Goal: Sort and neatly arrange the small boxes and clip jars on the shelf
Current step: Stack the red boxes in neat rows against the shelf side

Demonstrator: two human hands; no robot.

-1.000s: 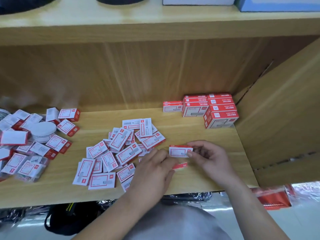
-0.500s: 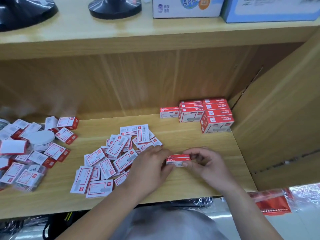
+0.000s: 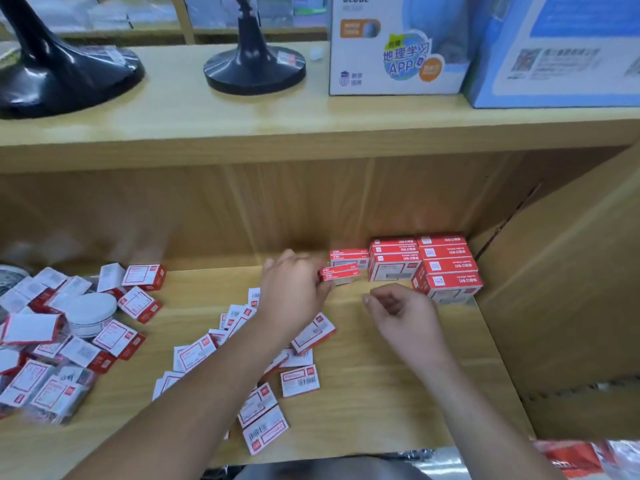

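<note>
While outstretched, left hand (image 3: 294, 292) grips box (image 3: 341, 274).

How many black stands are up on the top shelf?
2. One black stand is at the far left; the other black stand is left of the white globe box. More may be out of view.

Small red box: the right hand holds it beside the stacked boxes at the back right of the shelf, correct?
Wrong hand. The head view shows the left hand holding the small red box beside the stacked boxes at the back right of the shelf; the right hand holds nothing.
</note>
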